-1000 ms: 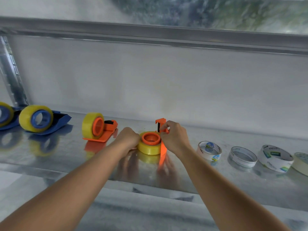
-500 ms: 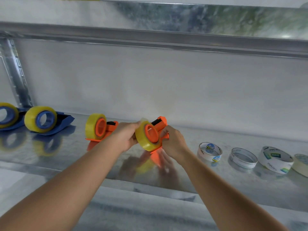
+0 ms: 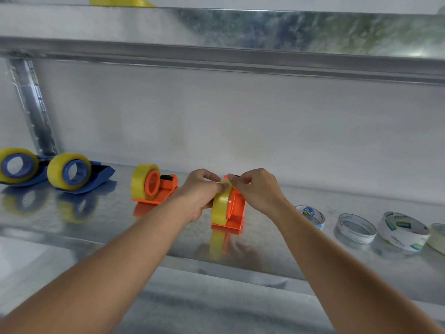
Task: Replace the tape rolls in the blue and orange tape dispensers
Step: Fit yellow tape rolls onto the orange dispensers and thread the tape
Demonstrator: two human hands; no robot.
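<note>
An orange tape dispenser (image 3: 237,210) stands upright on the metal shelf (image 3: 120,227) with a yellow tape roll (image 3: 220,208) mounted on it. My left hand (image 3: 201,194) grips the roll's left side. My right hand (image 3: 256,189) pinches at the top of the roll, near the dispenser's cutter end. A second orange dispenser (image 3: 154,185) with a yellow roll stands to the left. Two blue dispensers (image 3: 79,173) (image 3: 16,165), each loaded with a yellow roll, sit at the far left.
Several empty white tape cores (image 3: 311,214) (image 3: 354,227) (image 3: 402,230) lie in a row on the shelf to the right, with a pale roll (image 3: 438,237) at the edge. An upper shelf (image 3: 216,44) hangs overhead, and an upright post (image 3: 31,104) stands at the left.
The dispenser went from lying flat, to being tilted in both hands, to standing upright on the shelf. My right hand moved to the top of the roll.
</note>
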